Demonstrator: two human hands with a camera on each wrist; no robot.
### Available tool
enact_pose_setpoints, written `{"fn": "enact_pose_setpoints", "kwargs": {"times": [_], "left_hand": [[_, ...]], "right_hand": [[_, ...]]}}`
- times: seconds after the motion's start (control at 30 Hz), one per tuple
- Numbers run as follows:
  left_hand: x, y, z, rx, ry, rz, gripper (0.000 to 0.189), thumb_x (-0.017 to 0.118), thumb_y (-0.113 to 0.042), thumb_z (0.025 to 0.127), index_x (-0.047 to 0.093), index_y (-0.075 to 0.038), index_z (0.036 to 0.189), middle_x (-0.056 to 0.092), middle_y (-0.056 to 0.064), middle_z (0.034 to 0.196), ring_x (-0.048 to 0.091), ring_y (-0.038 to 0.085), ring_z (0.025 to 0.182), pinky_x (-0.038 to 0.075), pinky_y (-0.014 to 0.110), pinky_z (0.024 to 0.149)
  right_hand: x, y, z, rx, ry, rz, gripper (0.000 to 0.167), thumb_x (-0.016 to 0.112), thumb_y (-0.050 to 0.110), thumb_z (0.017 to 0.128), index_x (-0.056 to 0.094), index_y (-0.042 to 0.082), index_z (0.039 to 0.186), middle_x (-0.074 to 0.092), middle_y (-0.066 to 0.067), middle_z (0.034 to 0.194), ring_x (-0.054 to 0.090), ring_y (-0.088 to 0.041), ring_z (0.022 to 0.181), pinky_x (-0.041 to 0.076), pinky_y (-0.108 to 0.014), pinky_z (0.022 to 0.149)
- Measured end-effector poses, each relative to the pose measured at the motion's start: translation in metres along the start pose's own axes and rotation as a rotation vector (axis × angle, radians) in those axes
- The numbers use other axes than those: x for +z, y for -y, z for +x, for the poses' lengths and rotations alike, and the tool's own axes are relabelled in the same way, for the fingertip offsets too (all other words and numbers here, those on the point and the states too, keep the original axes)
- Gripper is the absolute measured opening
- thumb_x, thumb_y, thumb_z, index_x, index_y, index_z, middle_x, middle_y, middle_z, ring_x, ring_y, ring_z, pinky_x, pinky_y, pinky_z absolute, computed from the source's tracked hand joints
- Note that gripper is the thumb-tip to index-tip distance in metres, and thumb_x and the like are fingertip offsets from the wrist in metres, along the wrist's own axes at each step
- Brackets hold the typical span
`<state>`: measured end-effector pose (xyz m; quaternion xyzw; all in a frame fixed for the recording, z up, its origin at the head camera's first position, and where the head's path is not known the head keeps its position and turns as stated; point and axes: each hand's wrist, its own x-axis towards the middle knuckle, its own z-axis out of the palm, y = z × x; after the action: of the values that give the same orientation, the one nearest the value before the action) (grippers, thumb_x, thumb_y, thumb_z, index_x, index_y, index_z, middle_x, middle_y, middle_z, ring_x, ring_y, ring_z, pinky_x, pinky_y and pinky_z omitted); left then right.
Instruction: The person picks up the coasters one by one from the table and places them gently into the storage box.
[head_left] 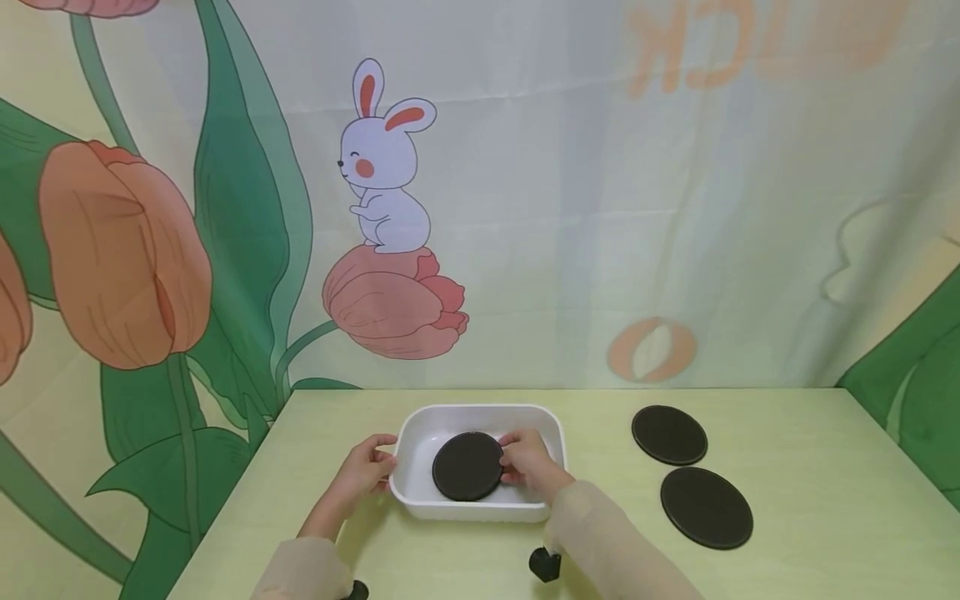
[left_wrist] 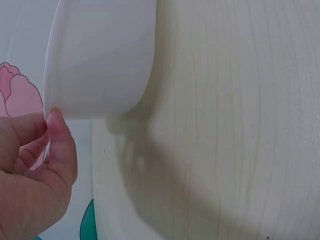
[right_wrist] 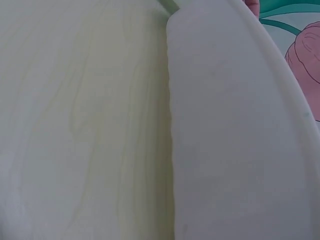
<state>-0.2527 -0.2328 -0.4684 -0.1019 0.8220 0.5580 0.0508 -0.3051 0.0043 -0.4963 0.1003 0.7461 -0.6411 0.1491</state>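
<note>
A white rectangular basin (head_left: 480, 511) with rounded corners stands on the table in front of me. My left hand (head_left: 363, 467) pinches its left rim; in the left wrist view the thumb of that hand (left_wrist: 37, 185) presses the outer wall of the basin (left_wrist: 100, 65). Inside the basin is a flat, round black disc (head_left: 467, 468). My right hand (head_left: 531, 458) reaches over the basin's right side and pinches the disc's right edge. In the right wrist view the basin's outer wall (right_wrist: 235, 130) hides the right hand and the disc.
Two more black discs, a farther one (head_left: 670, 435) and a nearer one (head_left: 707, 507), lie on the pale wooden table (head_left: 810, 467) to the right of the basin. Behind the table's back edge hangs a curtain (head_left: 555, 250) printed with tulips and a rabbit.
</note>
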Motion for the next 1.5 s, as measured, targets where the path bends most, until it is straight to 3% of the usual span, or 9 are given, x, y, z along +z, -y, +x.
{"fn": "enact_pose_setpoints", "kwargs": {"times": [0.37, 0.6, 0.87, 1.13, 1.5], "left_hand": [[0.001, 0.0, 0.0, 0.007, -0.004, -0.001, 0.033, 0.049, -0.001, 0.087, 0.045, -0.001, 0.119, 0.048, 0.007, 0.083, 0.054, 0.018, 0.067, 0.046, 0.025, 0.055], [0.001, 0.002, 0.002, 0.011, -0.003, 0.001, 0.034, 0.05, -0.001, 0.086, 0.045, -0.002, 0.12, 0.049, 0.008, 0.083, 0.054, 0.019, 0.068, 0.046, 0.025, 0.056], [0.001, 0.002, 0.001, 0.005, -0.003, 0.013, 0.034, 0.05, -0.001, 0.086, 0.045, -0.001, 0.12, 0.05, 0.011, 0.087, 0.055, 0.021, 0.07, 0.048, 0.028, 0.059], [0.001, 0.0, 0.0, 0.003, -0.004, 0.016, 0.033, 0.049, -0.001, 0.087, 0.045, 0.0, 0.12, 0.049, 0.01, 0.087, 0.054, 0.019, 0.069, 0.049, 0.032, 0.061], [0.002, -0.001, 0.0, -0.002, -0.011, 0.028, 0.033, 0.049, -0.001, 0.087, 0.045, -0.001, 0.12, 0.049, 0.01, 0.087, 0.054, 0.019, 0.069, 0.046, 0.025, 0.056]], "right_hand": [[-0.004, 0.0, -0.002, 0.001, -0.016, -0.039, 0.034, 0.047, -0.016, 0.065, 0.055, -0.006, 0.097, 0.044, -0.003, 0.058, 0.042, -0.011, 0.039, 0.042, -0.022, 0.039], [-0.011, 0.008, -0.012, -0.046, 0.057, 0.017, 0.039, 0.043, -0.017, 0.065, 0.051, -0.009, 0.102, 0.039, -0.002, 0.057, 0.04, -0.011, 0.049, 0.043, -0.023, 0.043], [-0.025, 0.02, -0.02, -0.039, 0.109, -0.024, 0.035, 0.047, -0.013, 0.071, 0.051, -0.008, 0.105, 0.042, -0.003, 0.061, 0.044, -0.013, 0.055, 0.046, -0.023, 0.047], [-0.05, 0.038, -0.034, -0.091, 0.169, -0.074, 0.028, 0.052, -0.009, 0.074, 0.055, -0.005, 0.101, 0.05, -0.005, 0.07, 0.05, -0.014, 0.059, 0.048, -0.025, 0.051], [-0.099, 0.047, -0.045, -0.129, 0.308, -0.181, 0.028, 0.055, -0.003, 0.078, 0.053, -0.002, 0.106, 0.051, -0.006, 0.078, 0.051, -0.017, 0.066, 0.048, -0.028, 0.056]]}}
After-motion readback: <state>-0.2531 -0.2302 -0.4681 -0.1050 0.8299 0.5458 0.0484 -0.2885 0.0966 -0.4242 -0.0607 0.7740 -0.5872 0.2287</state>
